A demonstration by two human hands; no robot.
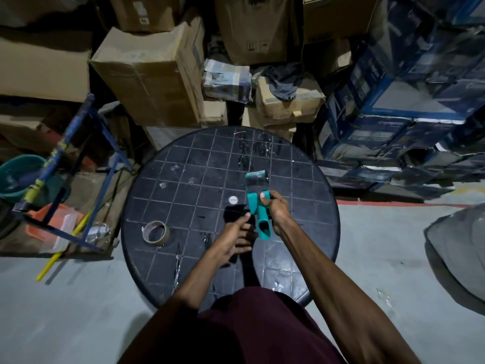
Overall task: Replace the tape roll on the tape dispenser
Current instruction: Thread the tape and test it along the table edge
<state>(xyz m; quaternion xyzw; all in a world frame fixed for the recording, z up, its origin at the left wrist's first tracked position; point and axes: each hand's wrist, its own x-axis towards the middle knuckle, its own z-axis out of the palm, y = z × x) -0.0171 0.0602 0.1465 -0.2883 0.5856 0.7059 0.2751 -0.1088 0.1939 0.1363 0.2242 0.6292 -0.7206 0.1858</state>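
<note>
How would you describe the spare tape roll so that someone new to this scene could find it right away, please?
Start at the round black table with the grid-patterned top. The tape roll lies flat near its left edge, apart from both hands. It is a brown ring with an open centre, unlike the teal tape dispenser held in the right hand or the small white disc nearby.

Dim storeroom, stacked cardboard boxes (147, 72), round black table (183, 185), grey floor (380, 245)

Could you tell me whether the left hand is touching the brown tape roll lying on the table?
Apart. The head view shows bare black table between the tape roll and the left hand, which is at the teal tape dispenser.
</note>
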